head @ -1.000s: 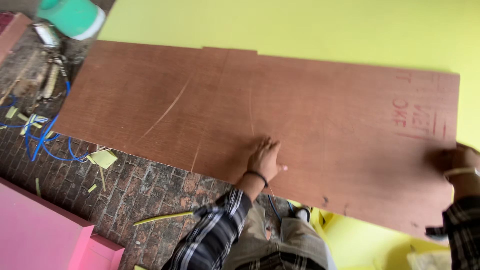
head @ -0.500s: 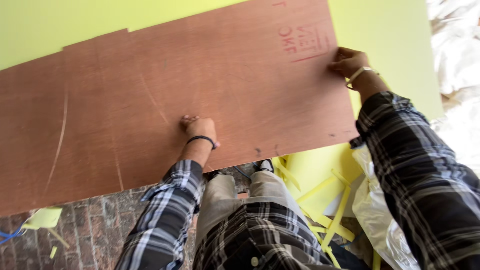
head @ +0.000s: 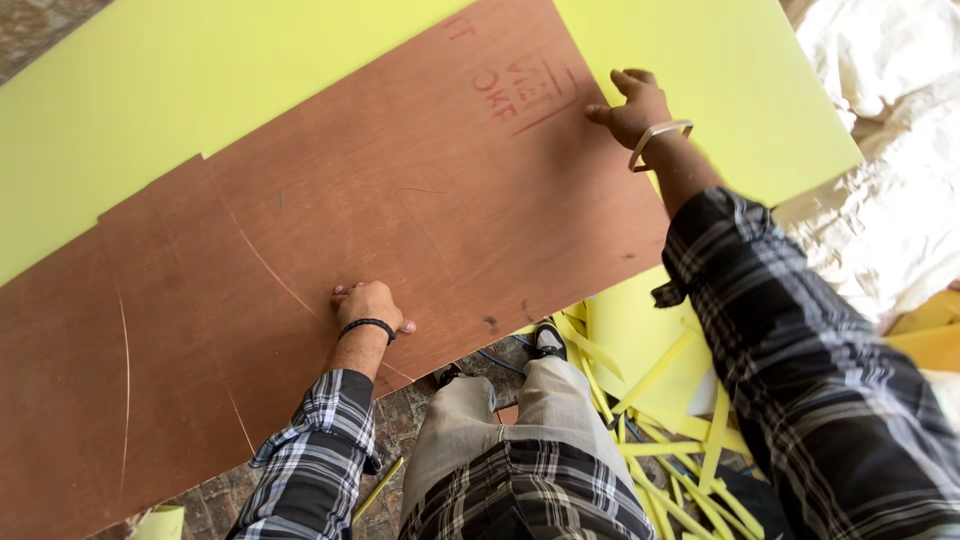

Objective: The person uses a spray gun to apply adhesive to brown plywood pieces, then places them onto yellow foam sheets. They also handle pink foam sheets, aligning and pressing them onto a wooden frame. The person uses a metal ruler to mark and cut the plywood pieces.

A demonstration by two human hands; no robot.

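While the left hand point(head: 368, 305) presses the plywood sheet point(head: 380, 250), the right hand point(head: 632, 108) grips its edge (atop yellow foam point(head: 150, 90)).

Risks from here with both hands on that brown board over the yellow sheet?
1. The left hand presses flat on the brown board and only the right hand grips an edge, so the board may slide or pivot on the yellow sheet.
2. Loose yellow offcut strips lie around the shoe; likely a slip or trip hazard.
3. Right fingers curl over the board's raw edge; splinters or a pinch seem possible.
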